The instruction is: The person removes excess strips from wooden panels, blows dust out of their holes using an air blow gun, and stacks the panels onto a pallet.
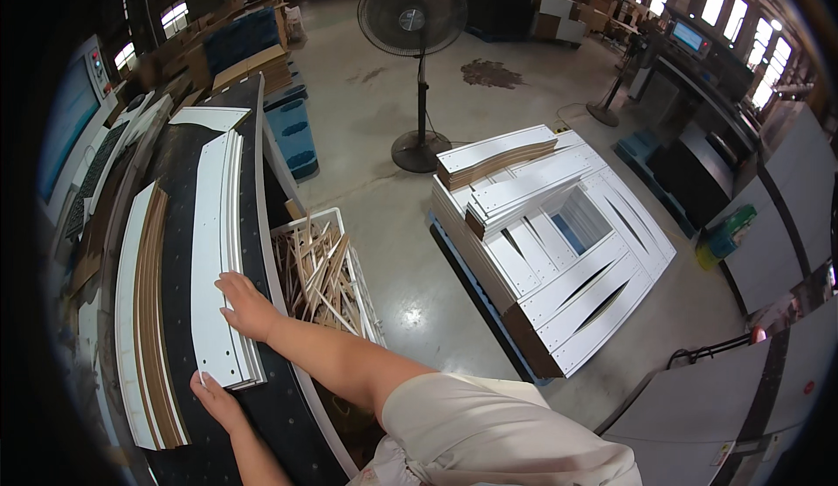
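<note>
The right hand (247,308) lies flat and open on top of the stack of white boards (218,250) on the dark table (288,407), its long axis running away from the person, while the left hand (216,401), fingers spread, touches the stack's near end.

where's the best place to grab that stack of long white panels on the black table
Probably at the near short end of the white panel stack, left hand under the corner, right hand along the right long edge: the panels lie flat, long and thin, edges exposed there.
</note>
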Demonstrator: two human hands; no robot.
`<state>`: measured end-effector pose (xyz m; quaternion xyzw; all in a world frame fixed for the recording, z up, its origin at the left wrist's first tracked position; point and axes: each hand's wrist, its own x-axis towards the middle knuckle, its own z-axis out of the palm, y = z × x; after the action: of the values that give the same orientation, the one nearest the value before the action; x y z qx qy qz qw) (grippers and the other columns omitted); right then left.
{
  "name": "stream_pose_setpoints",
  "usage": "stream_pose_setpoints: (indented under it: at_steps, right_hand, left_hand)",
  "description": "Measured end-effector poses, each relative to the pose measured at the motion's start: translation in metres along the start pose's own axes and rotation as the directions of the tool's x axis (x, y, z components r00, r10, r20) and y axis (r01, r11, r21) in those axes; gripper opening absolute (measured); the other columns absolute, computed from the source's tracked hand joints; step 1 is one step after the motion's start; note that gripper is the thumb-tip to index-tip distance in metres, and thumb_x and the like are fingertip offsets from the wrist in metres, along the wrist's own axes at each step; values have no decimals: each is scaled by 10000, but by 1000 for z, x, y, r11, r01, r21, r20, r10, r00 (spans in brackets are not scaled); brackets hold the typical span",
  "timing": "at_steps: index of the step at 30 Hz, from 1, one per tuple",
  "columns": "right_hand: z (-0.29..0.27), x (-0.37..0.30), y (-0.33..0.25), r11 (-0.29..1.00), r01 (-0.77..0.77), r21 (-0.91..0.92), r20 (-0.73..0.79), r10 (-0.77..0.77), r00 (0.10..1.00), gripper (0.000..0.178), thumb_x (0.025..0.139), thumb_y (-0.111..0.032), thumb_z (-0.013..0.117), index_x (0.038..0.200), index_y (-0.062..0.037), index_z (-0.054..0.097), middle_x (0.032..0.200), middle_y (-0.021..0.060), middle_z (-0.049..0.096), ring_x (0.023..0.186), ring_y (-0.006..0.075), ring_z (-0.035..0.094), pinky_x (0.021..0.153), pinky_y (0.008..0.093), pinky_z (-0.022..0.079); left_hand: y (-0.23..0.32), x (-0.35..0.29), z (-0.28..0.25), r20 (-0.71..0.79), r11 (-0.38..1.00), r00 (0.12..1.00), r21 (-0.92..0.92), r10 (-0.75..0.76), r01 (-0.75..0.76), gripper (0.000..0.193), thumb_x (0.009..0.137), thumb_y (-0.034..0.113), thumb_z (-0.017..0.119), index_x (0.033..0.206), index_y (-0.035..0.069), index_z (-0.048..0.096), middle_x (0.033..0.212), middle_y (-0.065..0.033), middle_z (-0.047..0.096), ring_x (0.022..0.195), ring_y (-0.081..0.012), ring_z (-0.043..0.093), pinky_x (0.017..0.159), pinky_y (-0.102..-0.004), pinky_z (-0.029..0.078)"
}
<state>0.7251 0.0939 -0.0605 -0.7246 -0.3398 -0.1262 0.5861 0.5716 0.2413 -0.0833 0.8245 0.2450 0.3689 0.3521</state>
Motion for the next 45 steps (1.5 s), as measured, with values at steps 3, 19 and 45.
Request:
stream_pose_setpoints:
  at_steps: [3, 19, 45]
  right_hand:
    - [-6, 0, -1, 1000, 2, 2, -16, -2, 1000, 484, 761, -69, 599, 1196, 18, 404, 1263, 203, 380, 1220, 366, 324, 1040, 400, 286]
    - [-9, -1, -5, 995, -91, 36, -94, 94, 991, 455, 736, -60, 614, 1132, 9, 399, 1171, 179, 408, 1138, 349, 389, 964, 395, 358]
    - [-75, -34, 26, 630, -424, 651, 466, 110, 878, 546, 722, -93, 662, 1183, -50, 372, 1176, 173, 416, 1070, 263, 472, 861, 348, 422]
  left_hand:
    - [1, 1, 4, 1, 1000, 1000, 2, -10, 10, 333, 952, 260, 405, 1062, -46, 477, 968, -160, 546, 869, -233, 519, 803, -328, 415]
    - [3, 0, -3, 12, 1000, 1000, 24, 1, -1, 358, 951, 264, 398, 1095, -55, 475, 1005, -182, 541, 907, -247, 511, 833, -334, 402]
    - [0, -9, -21, -18, 950, 981, -250, -196, 185, 297, 932, 227, 438, 1106, -10, 484, 1041, -102, 539, 965, -190, 497, 877, -325, 380]
